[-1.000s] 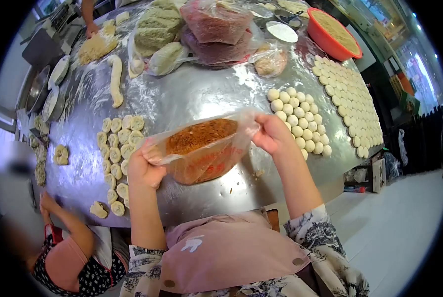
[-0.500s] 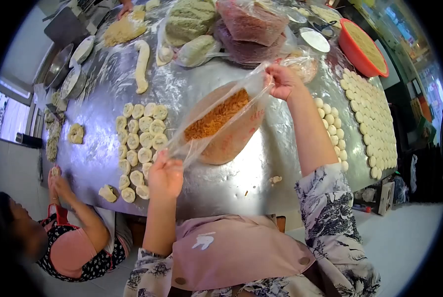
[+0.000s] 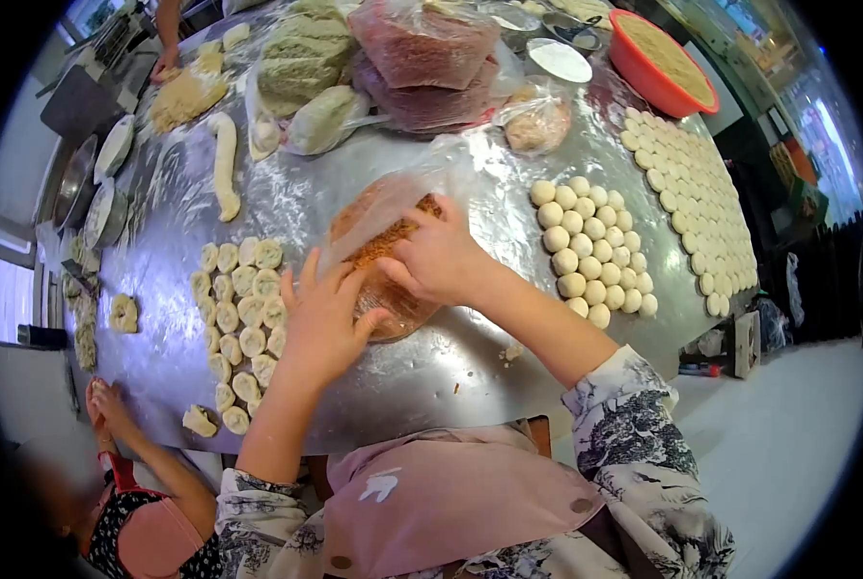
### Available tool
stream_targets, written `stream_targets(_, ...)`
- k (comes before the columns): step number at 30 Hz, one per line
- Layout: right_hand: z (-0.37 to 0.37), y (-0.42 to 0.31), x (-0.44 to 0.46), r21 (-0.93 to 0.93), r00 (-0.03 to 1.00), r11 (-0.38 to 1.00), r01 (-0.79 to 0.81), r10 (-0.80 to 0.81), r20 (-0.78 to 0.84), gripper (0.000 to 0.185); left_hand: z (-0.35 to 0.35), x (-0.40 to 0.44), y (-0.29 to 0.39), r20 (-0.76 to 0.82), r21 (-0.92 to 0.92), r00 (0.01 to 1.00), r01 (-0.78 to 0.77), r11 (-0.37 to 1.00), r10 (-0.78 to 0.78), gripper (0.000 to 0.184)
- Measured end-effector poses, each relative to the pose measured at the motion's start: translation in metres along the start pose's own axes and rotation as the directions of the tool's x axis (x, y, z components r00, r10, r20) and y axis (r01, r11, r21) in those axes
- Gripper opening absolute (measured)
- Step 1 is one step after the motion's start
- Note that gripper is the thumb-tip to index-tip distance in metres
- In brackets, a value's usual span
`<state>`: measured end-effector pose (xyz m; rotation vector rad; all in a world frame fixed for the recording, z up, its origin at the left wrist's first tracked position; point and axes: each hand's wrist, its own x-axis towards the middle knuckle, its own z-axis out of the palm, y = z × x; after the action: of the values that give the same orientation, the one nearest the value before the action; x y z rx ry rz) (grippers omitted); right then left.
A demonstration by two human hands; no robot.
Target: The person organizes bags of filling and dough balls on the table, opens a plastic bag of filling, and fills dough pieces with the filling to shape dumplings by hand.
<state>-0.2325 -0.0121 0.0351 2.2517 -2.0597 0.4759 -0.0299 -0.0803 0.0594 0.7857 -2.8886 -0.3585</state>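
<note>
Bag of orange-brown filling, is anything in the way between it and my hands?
Nothing visible stands in the way. Your right grip is at the mouth of the bag, by the filling, and your left grip is at its left side. The dough balls sit off to the right.

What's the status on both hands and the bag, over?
Left hand open at the bag's near left edge; right hand over its mouth, fingers at the brown filling. Bag on table, mouth open. Nothing seen blocking.
</note>
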Motion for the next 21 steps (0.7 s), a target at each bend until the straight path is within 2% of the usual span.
stream_targets(2, -0.008, 0.013, -0.009, 0.094, 0.94, 0.986, -0.136, 0.098, 0.326, 0.043, 0.002, -0.003, -0.01, 0.227, 0.036, 0.974, 0.006, 0.999, -0.014, 0.044)
stream_targets(3, -0.013, 0.02, -0.016, 0.125, 0.866, 0.968, -0.216, 0.131, 0.482, 0.046, 0.004, -0.008, -0.013, 0.194, 0.013, 0.981, 0.0, 1.0, -0.003, 0.042)
stream_targets(5, -0.021, 0.032, -0.032, 0.214, 0.848, 0.916, -0.339, 0.2, 0.49, 0.048, 0.007, -0.023, -0.015, 0.133, -0.032, 0.991, -0.008, 0.999, 0.013, 0.038)
stream_targets(6, -0.025, 0.038, -0.036, 0.255, 0.839, 0.883, -0.393, 0.231, 0.493, 0.049, 0.008, -0.023, -0.014, 0.161, -0.119, 0.986, 0.068, 0.991, -0.049, 0.036)
stream_targets(7, -0.022, 0.045, -0.037, 0.209, 0.811, 0.889, -0.407, 0.246, 0.531, 0.044, 0.009, -0.022, -0.013, 0.191, -0.2, 0.976, 0.144, 0.969, -0.105, 0.035)
stream_targets(8, -0.024, 0.046, -0.038, 0.158, 0.814, 0.895, -0.416, 0.29, 0.503, 0.045, 0.011, -0.02, -0.013, 0.224, -0.277, 0.962, 0.216, 0.936, -0.156, 0.033)
stream_targets(10, -0.027, 0.043, -0.04, 0.06, 0.816, 0.895, -0.442, 0.374, 0.441, 0.062, 0.023, -0.017, -0.016, 0.079, -0.295, 0.976, 0.219, 0.93, -0.204, 0.034)
stream_targets(11, -0.028, 0.044, -0.038, 0.01, 0.784, 0.872, -0.49, 0.435, 0.443, 0.066, 0.026, -0.015, -0.017, 0.006, -0.305, 0.974, 0.218, 0.927, -0.227, 0.035)
stream_targets(13, -0.025, 0.047, -0.032, -0.087, 0.709, 0.811, -0.578, 0.552, 0.439, 0.075, 0.021, -0.018, -0.018, 0.001, -0.14, 0.989, 0.146, 0.979, -0.147, 0.027)
stream_targets(14, -0.019, 0.054, -0.032, -0.008, 0.796, 0.843, -0.538, 0.512, 0.321, 0.077, 0.019, -0.02, -0.017, 0.003, -0.053, 0.994, 0.106, 0.993, -0.106, 0.025)
stream_targets(15, -0.007, 0.064, -0.033, 0.061, 0.863, 0.871, -0.487, 0.469, 0.191, 0.079, 0.017, -0.023, -0.014, 0.046, -0.055, 0.995, 0.094, 0.994, -0.091, 0.026)
stream_targets(17, 0.016, 0.086, -0.028, 0.302, 0.91, 0.869, -0.393, 0.415, -0.01, 0.08, 0.016, -0.032, 0.0, 0.139, -0.061, 0.989, 0.066, 0.996, -0.057, 0.032)
stream_targets(19, 0.018, 0.092, -0.002, 0.368, 0.905, 0.826, -0.426, 0.398, 0.153, 0.08, 0.021, -0.039, 0.022, 0.076, -0.175, 0.996, -0.03, 0.984, 0.044, 0.036)
stream_targets(21, 0.019, 0.091, 0.022, 0.452, 0.936, 0.82, -0.351, 0.297, 0.189, 0.078, 0.016, -0.041, 0.047, 0.184, -0.347, 0.983, 0.073, 0.935, -0.008, 0.028)
